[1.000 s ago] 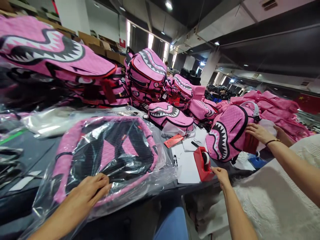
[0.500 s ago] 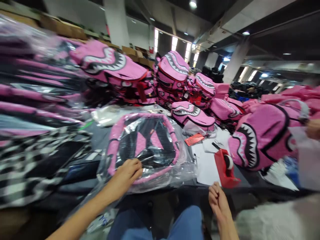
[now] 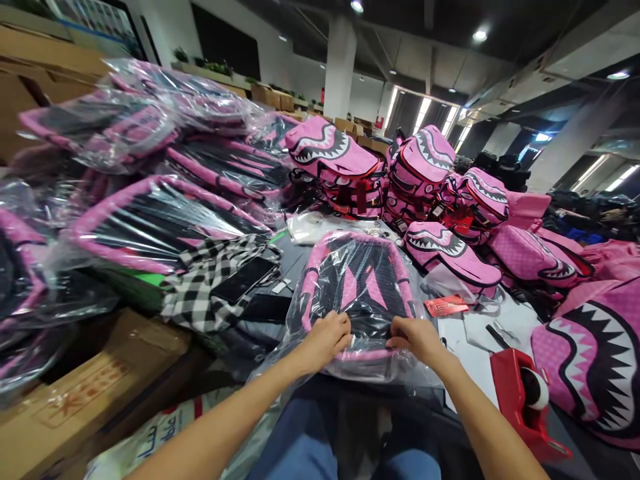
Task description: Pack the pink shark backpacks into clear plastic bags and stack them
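A pink and black backpack point(image 3: 367, 267) lies flat in front of me inside a clear plastic bag point(image 3: 350, 368), its back panel and straps facing up. My left hand point(image 3: 330, 339) has its fingers curled onto the plastic over the left lower part of the backpack. On the other side, my right hand point(image 3: 411, 339) pinches the plastic near the backpack's lower right. Wrinkled film spreads around both hands and hangs toward the table's front edge.
Wrapped backpacks point(image 3: 165, 220) are piled at the left, and unwrapped shark-mouth backpacks point(image 3: 335, 160) stand behind. A red tape dispenser point(image 3: 520, 393) sits to the right. A checkered cloth point(image 3: 195, 293) with a phone point(image 3: 244, 280) lies left; a cardboard box point(image 3: 100, 380) is lower left.
My right hand has moved from beside the tape dispenser onto the bagged backpack and closed on the plastic. My view has turned left, showing more of the wrapped pile and the box.
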`<state>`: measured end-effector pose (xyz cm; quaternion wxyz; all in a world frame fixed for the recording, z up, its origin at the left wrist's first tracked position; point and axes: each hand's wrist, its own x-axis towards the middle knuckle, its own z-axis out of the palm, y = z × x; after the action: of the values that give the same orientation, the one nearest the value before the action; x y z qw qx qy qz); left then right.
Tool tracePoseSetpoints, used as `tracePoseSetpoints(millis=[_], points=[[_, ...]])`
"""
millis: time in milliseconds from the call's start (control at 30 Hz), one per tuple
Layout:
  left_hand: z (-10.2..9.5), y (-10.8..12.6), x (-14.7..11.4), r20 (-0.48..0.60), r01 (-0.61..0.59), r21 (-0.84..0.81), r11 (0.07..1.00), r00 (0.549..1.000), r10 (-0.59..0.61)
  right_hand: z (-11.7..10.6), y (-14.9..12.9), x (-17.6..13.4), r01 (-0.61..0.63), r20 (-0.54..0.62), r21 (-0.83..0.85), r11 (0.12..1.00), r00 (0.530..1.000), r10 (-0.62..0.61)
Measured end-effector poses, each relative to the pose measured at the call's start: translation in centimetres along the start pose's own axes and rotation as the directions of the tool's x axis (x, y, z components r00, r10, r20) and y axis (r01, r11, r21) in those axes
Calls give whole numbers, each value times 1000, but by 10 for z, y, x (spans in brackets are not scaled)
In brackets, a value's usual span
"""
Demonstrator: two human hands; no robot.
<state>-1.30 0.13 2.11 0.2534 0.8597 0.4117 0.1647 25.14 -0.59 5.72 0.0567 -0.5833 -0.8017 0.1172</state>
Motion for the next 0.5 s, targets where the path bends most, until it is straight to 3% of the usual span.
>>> tracePoseSetpoints(millis=[67, 133, 200, 233, 333, 433, 500], points=[[0, -3, 0, 16, -22, -13, 1000, 1000, 22, 9, 14, -4, -144, -104, 81, 986, 983, 152], [0, -5, 0, 17, -37, -24, 999, 999, 37, 17, 22, -19, -215, -267, 132, 968, 933, 243], [1, -7, 2, 4, -42, -37, 998, 999, 42, 22, 19, -34, -154, -380, 123, 980, 905, 190], [1, -8, 3, -3, -44, -41, 998, 999, 43, 24, 13, -38, -94, -384, 100, 991, 915, 126], [-1, -4, 3, -8, -42, -17, 999, 999, 42, 24, -7, -34, 0, -200, 29, 1000, 980, 6], [-7, 6, -11, -31, -89, 102, 991, 995, 93, 14, -17, -14, -91, 6, -10, 996, 996, 92], [-11, 10, -28, -76, -121, 252, 960, 987, 145, 9, -17, -4, -112, 80, -16, 994, 990, 113]])
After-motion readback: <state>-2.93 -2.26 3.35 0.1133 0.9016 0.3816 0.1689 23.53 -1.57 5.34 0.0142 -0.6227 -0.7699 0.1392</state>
